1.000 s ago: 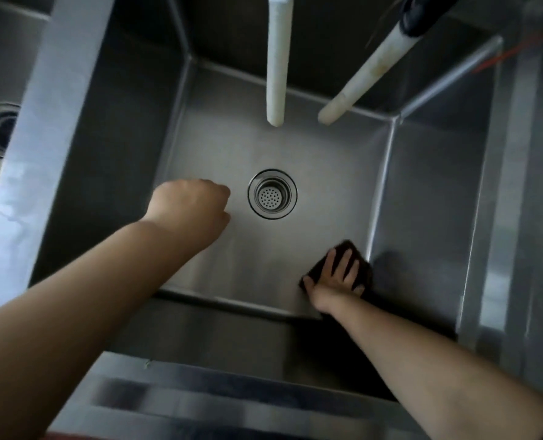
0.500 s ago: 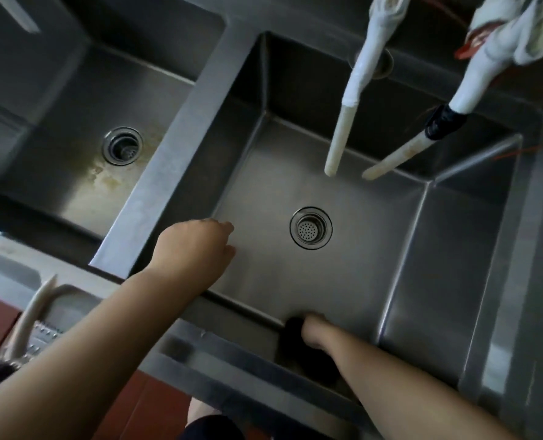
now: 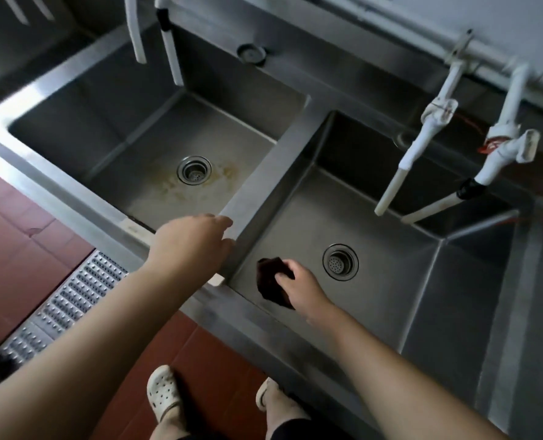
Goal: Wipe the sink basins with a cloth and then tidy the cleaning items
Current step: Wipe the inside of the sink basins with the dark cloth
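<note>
Since the earlier frame, the dark cloth [image 3: 271,282] has been carried from the near right corner of the right basin [image 3: 390,249] across to its near left side, and more of the sink unit has been brought into view, including the left basin [image 3: 156,147]. The cloth is held by the right hand [image 3: 298,285], whose fingers are curled over its upper edge in a closed grip; the cloth is seen bunched against the basin floor close to the left wall, just left of the round drain [image 3: 340,262]. The left hand [image 3: 194,244] is placed over the near end of the steel divider [image 3: 264,182] between the two basins, its fingers loosely bent and nothing held; whether the divider is actually touched cannot be told. Yellowish stains are seen around the drain of the left basin [image 3: 194,169]. Two white spouts [image 3: 390,188] are hung over the back of the right basin, and two more [image 3: 172,49] over the back of the left one. Red floor tiles [image 3: 16,236], a perforated metal grate [image 3: 70,300] and a pair of pale clogs [image 3: 162,396] are visible below the sink front.
</note>
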{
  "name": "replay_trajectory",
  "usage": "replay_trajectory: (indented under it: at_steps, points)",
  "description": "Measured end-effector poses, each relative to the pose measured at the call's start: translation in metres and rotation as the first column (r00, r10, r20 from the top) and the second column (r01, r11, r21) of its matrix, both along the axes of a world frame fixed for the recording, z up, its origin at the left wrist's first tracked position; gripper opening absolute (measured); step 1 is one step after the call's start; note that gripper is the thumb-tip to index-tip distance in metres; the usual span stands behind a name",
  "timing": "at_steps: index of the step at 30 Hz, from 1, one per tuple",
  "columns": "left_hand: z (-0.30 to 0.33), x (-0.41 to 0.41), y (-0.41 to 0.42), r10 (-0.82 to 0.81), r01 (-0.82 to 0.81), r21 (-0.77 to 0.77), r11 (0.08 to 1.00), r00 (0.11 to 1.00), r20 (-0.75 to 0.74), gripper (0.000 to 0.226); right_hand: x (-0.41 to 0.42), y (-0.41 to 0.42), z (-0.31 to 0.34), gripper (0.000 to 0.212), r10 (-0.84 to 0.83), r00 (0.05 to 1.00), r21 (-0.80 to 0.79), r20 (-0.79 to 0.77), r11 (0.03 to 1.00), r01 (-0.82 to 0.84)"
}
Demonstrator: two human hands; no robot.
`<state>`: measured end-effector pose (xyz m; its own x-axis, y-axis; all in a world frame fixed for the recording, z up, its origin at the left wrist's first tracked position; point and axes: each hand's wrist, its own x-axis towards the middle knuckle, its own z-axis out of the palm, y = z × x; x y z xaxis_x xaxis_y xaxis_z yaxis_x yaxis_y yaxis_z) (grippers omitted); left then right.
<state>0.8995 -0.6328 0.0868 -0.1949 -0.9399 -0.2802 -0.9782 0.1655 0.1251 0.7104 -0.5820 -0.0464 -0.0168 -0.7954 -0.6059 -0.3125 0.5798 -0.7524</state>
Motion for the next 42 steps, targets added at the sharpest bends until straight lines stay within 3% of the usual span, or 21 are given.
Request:
replay_trajectory:
  at_steps: [7, 13, 17, 23, 29, 32, 35, 38, 42]
  points:
    - [0.019, 0.133, 0.028, 0.019, -0.024, -0.077, 0.997, 0.998, -0.060, 0.027, 0.074, -0.005, 0.070, 0.024, -0.223, 0.963, -0.290, -0.148, 0.941, 0.174]
    - [0.035, 0.261, 0.048, 0.057, -0.060, -0.071, 0.996, 0.997, -0.048, 0.031, 0.173, -0.003, 0.117, 0.017, -0.401, 0.914, -0.480, -0.057, 0.814, 0.327]
    - [0.049, 0.315, 0.048, 0.085, -0.091, -0.088, 0.992, 0.994, -0.063, 0.035, 0.231, -0.013, 0.140, 0.016, -0.416, 0.909, -0.550, -0.018, 0.764, 0.338]
    - [0.055, 0.342, 0.022, 0.065, -0.072, -0.076, 0.994, 0.993, -0.096, 0.032, 0.286, -0.038, 0.154, 0.019, -0.317, 0.948, -0.582, 0.010, 0.769, 0.263]
    - [0.056, 0.334, -0.032, -0.033, 0.012, -0.093, 0.996, 0.974, -0.223, 0.050, 0.330, -0.080, 0.140, 0.022, -0.205, 0.979, -0.590, 0.004, 0.790, 0.168]
    - [0.052, 0.330, -0.074, -0.076, 0.042, -0.137, 0.990, 0.966, -0.249, 0.054, 0.350, -0.108, 0.128, 0.026, -0.182, 0.980, -0.563, 0.076, 0.804, 0.193]
    - [0.044, 0.332, -0.117, -0.065, 0.034, -0.117, 0.993, 0.959, -0.275, 0.047, 0.370, -0.139, 0.118, 0.027, -0.158, 0.972, -0.532, 0.174, 0.815, 0.228]
    - [0.033, 0.339, -0.155, -0.061, 0.037, -0.087, 0.996, 0.953, -0.297, 0.025, 0.386, -0.167, 0.110, 0.023, -0.155, 0.958, -0.476, 0.240, 0.841, 0.256]
    - [0.016, 0.348, -0.197, -0.064, 0.040, -0.082, 0.996, 0.946, -0.318, 0.018, 0.395, -0.201, 0.097, 0.026, -0.128, 0.970, -0.427, 0.209, 0.880, 0.208]
